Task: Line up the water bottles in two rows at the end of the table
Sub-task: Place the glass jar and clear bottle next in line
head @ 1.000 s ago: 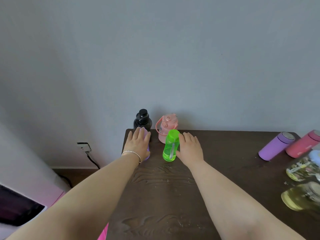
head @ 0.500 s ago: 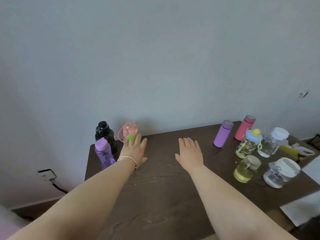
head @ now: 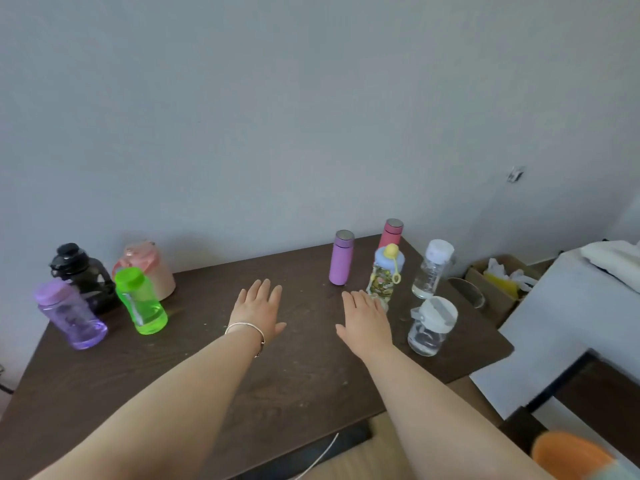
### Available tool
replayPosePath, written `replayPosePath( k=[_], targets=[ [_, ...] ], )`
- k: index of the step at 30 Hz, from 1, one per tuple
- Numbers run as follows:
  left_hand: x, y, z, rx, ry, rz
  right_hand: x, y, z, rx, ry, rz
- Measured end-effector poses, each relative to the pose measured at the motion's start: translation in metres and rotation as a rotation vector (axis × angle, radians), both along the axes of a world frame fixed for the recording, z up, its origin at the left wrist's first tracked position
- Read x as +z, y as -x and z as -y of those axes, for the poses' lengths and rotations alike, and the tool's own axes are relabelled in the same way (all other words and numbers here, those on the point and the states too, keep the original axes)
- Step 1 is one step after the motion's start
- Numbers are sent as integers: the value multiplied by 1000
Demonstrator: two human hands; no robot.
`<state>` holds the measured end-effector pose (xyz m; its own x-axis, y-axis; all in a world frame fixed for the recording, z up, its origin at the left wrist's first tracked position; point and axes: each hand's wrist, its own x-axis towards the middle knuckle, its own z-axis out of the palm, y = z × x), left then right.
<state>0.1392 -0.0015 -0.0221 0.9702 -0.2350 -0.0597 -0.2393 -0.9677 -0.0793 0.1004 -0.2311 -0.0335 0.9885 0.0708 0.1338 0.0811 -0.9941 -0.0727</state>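
At the left end of the dark wooden table point(head: 214, 386) stand a black bottle point(head: 83, 275) and a pink bottle point(head: 152, 268) at the back, with a purple bottle point(head: 71, 315) and a green bottle point(head: 140, 301) in front. At the right end stand a lilac flask point(head: 341, 258), a red flask point(head: 391, 233), a patterned bottle with a yellow cap point(head: 384, 275) and two clear bottles point(head: 431, 270) point(head: 431, 327). My left hand point(head: 258, 308) and right hand point(head: 367, 315) hover flat and empty over the table's middle, the right one just before the patterned bottle.
A grey wall runs behind the table. Right of the table a cardboard box point(head: 495, 282) with yellow and white items sits on the floor, beside a white surface point(head: 571, 323). A cable point(head: 322, 455) hangs at the front edge.
Both hands have left the purple and green bottles and moved right toward the table's middle. The view has swung right, revealing the bottles at the right end.
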Motion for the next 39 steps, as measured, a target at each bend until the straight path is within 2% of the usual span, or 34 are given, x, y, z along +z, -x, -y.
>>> replayPosePath(
  k=[13, 20, 27, 32, 39],
  targets=[
    [-14, -9, 155, -137, 43, -72, -21, 21, 153, -150, -4, -25],
    [-27, -32, 202, -207, 76, -142, -33, 12, 206, -278, -80, -21],
    [-50, -52, 215, -217, 108, -249, -52, -3, 216, -372, -226, -75],
    [-60, -59, 213, -186, 238, -322, -69, -11, 213, -439, -350, -92],
    [-69, -63, 208, -105, 525, -429, -81, -16, 210, -450, -538, 2]
  ],
)
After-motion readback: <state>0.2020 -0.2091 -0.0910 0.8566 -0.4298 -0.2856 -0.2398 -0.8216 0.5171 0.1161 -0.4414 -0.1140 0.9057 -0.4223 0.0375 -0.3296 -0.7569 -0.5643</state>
